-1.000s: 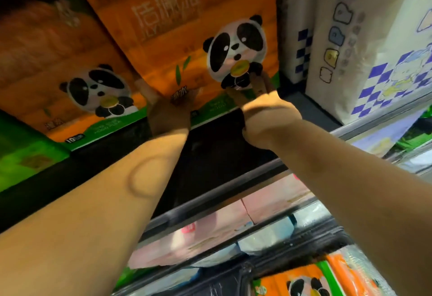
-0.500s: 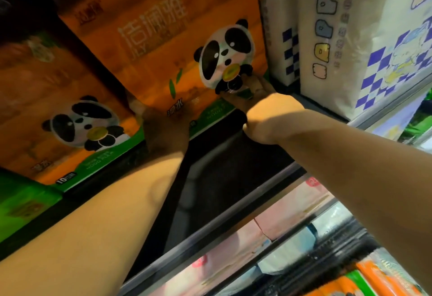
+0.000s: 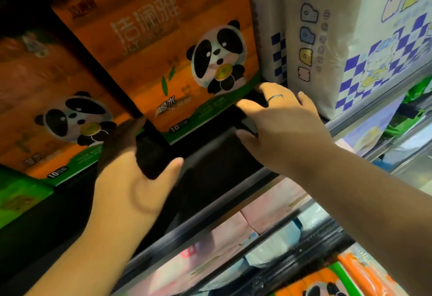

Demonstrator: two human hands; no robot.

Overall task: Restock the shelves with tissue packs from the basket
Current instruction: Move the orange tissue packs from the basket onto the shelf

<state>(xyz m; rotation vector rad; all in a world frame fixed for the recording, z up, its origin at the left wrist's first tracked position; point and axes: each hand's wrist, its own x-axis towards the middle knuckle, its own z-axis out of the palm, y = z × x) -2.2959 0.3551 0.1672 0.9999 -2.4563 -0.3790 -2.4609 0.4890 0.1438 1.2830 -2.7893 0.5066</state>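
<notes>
Both your hands have opened and come back off the orange panda pack [image 3: 173, 61] that they were pressing half a second ago. Your left hand [image 3: 131, 174] hangs spread just below that pack's lower left corner, fingertips in shadow near the edge, holding nothing. Your right hand [image 3: 278, 127] is open too, its fingers reaching the pack's lower right corner. The pack stands upright on the shelf [image 3: 210, 162], set back from the front rail, tight against the white checkered pack [image 3: 327, 50] to its right and apart from a second panda pack [image 3: 58, 113] to its left. Before you leave, check with flat palms that it sits square and fully on the shelf, so I judge it won't tip forward. No basket shows
</notes>
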